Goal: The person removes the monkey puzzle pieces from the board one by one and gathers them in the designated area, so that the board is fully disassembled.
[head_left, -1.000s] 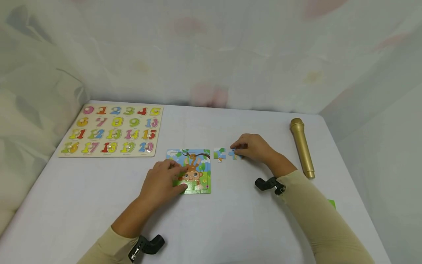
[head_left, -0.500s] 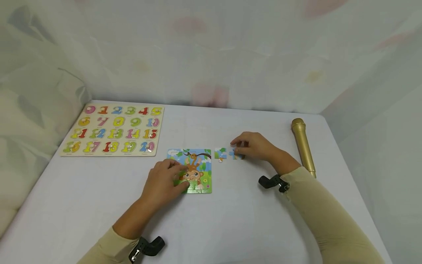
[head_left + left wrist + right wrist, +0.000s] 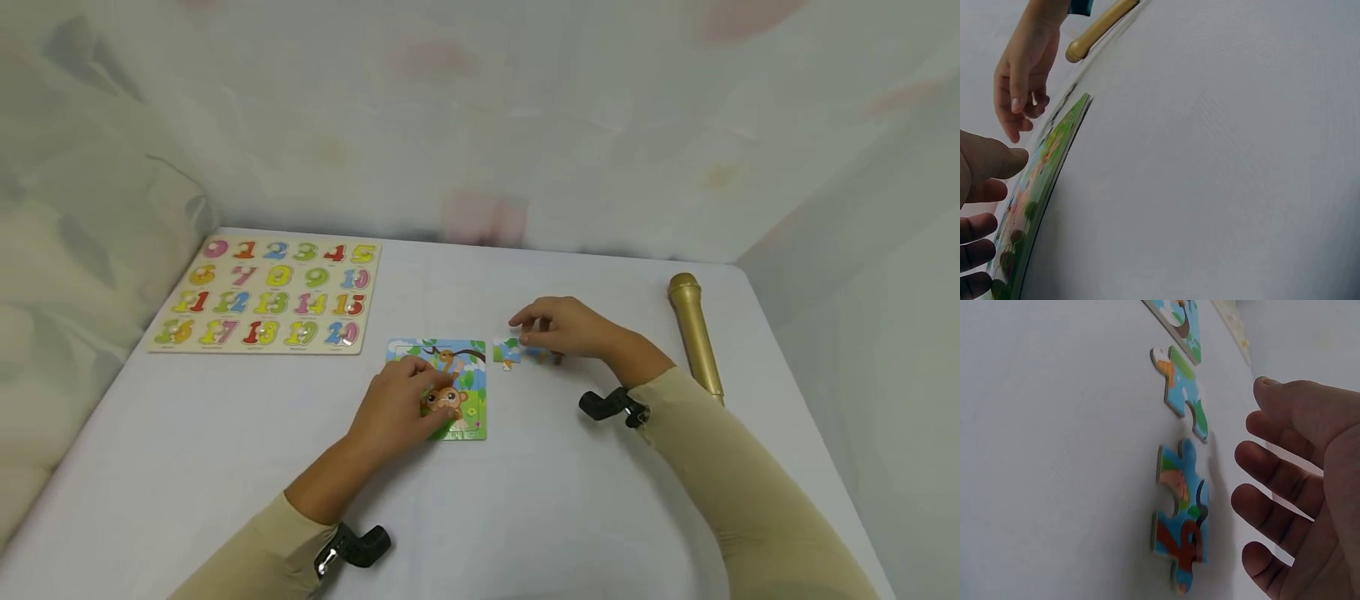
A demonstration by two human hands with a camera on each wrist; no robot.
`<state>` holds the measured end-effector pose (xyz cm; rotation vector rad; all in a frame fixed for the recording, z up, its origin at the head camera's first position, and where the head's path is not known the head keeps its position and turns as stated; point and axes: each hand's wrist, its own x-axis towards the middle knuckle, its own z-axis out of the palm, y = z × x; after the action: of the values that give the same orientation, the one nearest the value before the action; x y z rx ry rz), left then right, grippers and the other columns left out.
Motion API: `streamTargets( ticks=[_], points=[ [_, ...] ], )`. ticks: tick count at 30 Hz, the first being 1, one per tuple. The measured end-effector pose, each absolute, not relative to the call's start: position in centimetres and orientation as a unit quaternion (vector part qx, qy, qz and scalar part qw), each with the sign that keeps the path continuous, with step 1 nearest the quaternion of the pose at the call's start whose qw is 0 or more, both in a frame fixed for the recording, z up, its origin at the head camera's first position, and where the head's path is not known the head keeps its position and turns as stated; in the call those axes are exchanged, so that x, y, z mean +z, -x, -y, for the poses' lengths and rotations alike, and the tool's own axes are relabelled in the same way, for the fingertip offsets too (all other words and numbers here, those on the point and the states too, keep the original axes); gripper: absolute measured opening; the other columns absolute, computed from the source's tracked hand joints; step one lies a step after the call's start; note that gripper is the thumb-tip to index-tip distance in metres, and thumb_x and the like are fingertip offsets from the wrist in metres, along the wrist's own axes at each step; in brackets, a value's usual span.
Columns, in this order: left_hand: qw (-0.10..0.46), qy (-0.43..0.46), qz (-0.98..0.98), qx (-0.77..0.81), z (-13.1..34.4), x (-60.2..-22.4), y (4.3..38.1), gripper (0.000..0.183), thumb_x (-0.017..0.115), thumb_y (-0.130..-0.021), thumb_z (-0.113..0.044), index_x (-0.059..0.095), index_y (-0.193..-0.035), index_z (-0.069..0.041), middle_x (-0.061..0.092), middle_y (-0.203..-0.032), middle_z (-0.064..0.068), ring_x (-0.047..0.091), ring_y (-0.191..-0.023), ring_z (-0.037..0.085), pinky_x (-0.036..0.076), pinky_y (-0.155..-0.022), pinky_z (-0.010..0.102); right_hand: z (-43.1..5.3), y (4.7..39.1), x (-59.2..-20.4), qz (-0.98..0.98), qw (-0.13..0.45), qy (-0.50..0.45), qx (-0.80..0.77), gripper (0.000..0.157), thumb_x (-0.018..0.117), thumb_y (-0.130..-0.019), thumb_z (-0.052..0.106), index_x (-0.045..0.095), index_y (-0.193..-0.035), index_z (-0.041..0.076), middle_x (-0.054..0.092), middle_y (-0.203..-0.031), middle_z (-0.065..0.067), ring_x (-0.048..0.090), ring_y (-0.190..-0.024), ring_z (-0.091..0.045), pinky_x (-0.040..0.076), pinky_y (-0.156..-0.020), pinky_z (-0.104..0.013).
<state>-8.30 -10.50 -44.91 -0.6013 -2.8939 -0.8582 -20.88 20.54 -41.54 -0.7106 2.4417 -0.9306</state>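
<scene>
My left hand (image 3: 401, 408) is over the left half of a monkey jigsaw puzzle (image 3: 472, 400), its fingers loosely spread and hiding part of the picture. In the left wrist view, the thumb (image 3: 1007, 161) and fingers stand apart beside the puzzle's edge. My right hand (image 3: 570, 327) hovers over two loose jigsaw pieces with relaxed fingers and nothing between them. The nearer one to the puzzle is a blue and green piece (image 3: 1179, 387). Beyond it lies a blue piece with brown shapes (image 3: 1185, 540), partly hidden under the hand in the head view.
A wooden number board (image 3: 262, 292) with coloured numerals lies at the back left. On the right, a gold microphone (image 3: 693, 329) lies lengthwise, its lower end by the right sleeve (image 3: 720, 450). Pale curtains (image 3: 480, 125) stand behind the white table (image 3: 510, 517).
My left hand has slid rightward over the puzzle. My right hand has shifted a little left, from the farther loose piece toward the nearer one. The whole head view has moved slightly.
</scene>
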Motion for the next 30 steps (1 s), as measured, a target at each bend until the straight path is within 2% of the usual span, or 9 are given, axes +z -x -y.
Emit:
streamTargets(
  ticks=[8,11,14,18,26,30],
  points=[
    [0.013,0.18,0.953,-0.242,9.9,-45.4,8.0,0.051,0.092,-0.085,-0.038,0.079,-0.129,-0.018,0.065,-0.118,0.007,0.059,-0.107,0.029,0.045,-0.083,0.051,-18.7,21.0,-41.3,-0.868,0.229,0.282,-0.338,0.04,0.072,-0.103,0.031,0.07,-0.141,0.018,0.068,-0.122,0.002,0.064,-0.103,-0.019,0.058,-0.058,-0.04],
    [0.009,0.176,0.956,-0.233,9.9,-45.4,8.2,0.052,0.093,-0.084,-0.037,0.079,-0.131,-0.019,0.064,-0.118,0.006,0.058,-0.107,0.028,0.044,-0.083,0.05,-18.0,21.3,-41.2,-0.862,0.23,0.299,-0.338,0.043,0.072,-0.103,0.032,0.068,-0.144,0.019,0.067,-0.126,0.002,0.065,-0.106,-0.018,0.058,-0.068,-0.039],
    [0.007,0.175,0.957,-0.231,9.7,-45.3,8.3,0.052,0.093,-0.084,-0.036,0.079,-0.13,-0.019,0.063,-0.116,0.005,0.057,-0.106,0.028,0.044,-0.083,0.05,-17.4,21.6,-41.2,-0.86,0.225,0.317,-0.33,0.044,0.071,-0.104,0.03,0.066,-0.146,0.018,0.068,-0.13,0.001,0.065,-0.11,-0.017,0.055,-0.084,-0.039],
    [0.008,0.176,0.957,-0.231,9.6,-45.1,8.4,0.052,0.094,-0.083,-0.035,0.079,-0.129,-0.018,0.063,-0.114,0.005,0.056,-0.105,0.029,0.044,-0.081,0.05,-16.6,21.9,-41.3,-0.859,0.219,0.332,-0.322,0.043,0.071,-0.104,0.025,0.066,-0.146,0.02,0.068,-0.132,0.001,0.063,-0.116,-0.017,0.052,-0.095,-0.041],
    [0.012,0.175,0.958,-0.227,9.5,-44.9,8.4,0.053,0.095,-0.082,-0.035,0.079,-0.129,-0.018,0.064,-0.116,0.008,0.058,-0.107,0.032,0.045,-0.08,0.054,-13.9,22.3,-41.5,-0.839,0.232,0.356,-0.339,0.037,0.072,-0.102,0.016,0.07,-0.139,0.017,0.067,-0.136,0.006,0.061,-0.124,-0.021,0.048,-0.106,-0.045],
    [0.014,0.178,0.958,-0.224,9.5,-45.0,8.4,0.054,0.095,-0.082,-0.035,0.079,-0.13,-0.017,0.064,-0.118,0.009,0.058,-0.109,0.033,0.046,-0.081,0.055,-12.6,22.2,-41.8,-0.828,0.25,0.356,-0.353,0.034,0.075,-0.1,0.015,0.073,-0.134,0.016,0.066,-0.134,0.008,0.059,-0.125,-0.02,0.05,-0.103,-0.041]
  ],
)
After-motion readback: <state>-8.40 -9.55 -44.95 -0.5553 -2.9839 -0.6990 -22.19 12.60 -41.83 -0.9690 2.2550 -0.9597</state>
